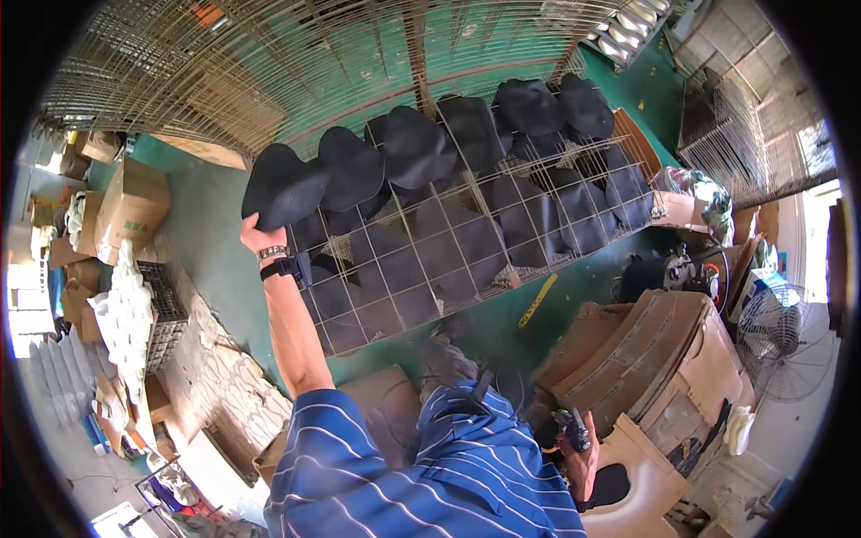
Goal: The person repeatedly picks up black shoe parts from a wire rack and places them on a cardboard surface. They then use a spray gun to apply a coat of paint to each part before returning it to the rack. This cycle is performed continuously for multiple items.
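Observation:
My left hand (pixel 261 237), with beads and a black band at the wrist, reaches to the left end of a wire rack (pixel 421 309). Its fingers are closed at the lower edge of a black, rounded flat piece (pixel 284 186). More such pieces, among them a folded-looking one (pixel 408 148), lean in a row along the rack's top and hang behind its wires. Low on the right, beside my body, my right hand (pixel 581 455) curls round a small dark object with metallic-looking parts (pixel 572 430); its kind cannot be made out.
Large cardboard boxes (pixel 641 350) stand at the right, near a standing fan (pixel 782 332). A tall wire mesh frame (pixel 359 63) rises beyond the rack. At the left are a carton (pixel 134 202) and a dark crate (pixel 163 305). A yellow strip (pixel 538 300) lies on the green floor.

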Tool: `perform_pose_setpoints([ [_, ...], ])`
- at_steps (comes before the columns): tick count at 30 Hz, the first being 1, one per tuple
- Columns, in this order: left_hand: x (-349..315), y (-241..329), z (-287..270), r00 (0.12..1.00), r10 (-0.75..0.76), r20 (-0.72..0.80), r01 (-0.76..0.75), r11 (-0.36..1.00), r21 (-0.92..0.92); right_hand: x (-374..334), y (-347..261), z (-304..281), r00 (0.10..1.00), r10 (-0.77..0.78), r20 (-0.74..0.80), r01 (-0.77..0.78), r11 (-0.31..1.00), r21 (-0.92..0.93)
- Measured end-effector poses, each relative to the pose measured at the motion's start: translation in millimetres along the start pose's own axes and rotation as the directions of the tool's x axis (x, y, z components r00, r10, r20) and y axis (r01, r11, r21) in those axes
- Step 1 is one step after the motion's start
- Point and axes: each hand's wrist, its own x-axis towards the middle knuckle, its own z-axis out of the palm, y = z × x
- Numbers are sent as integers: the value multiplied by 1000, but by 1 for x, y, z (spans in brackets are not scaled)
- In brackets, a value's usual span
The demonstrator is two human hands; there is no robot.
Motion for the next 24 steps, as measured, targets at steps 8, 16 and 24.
perform_pose_setpoints([
  [8, -30, -47, -36, 719, 74, -691, 402, 767, 500, 3, -19, 16, 1000, 5, -13, -7, 988, -152],
  [16, -88, -132, -59, 885, 443, -146, -15, 339, 941, -17, -26, -5, 961, -181, -210, 134, 966, -221],
  [24, -349, -270, 80, 773, -596, 217, 80, 431, 899, -96, 13, -48, 834, 4, -552, 32, 998, 55],
])
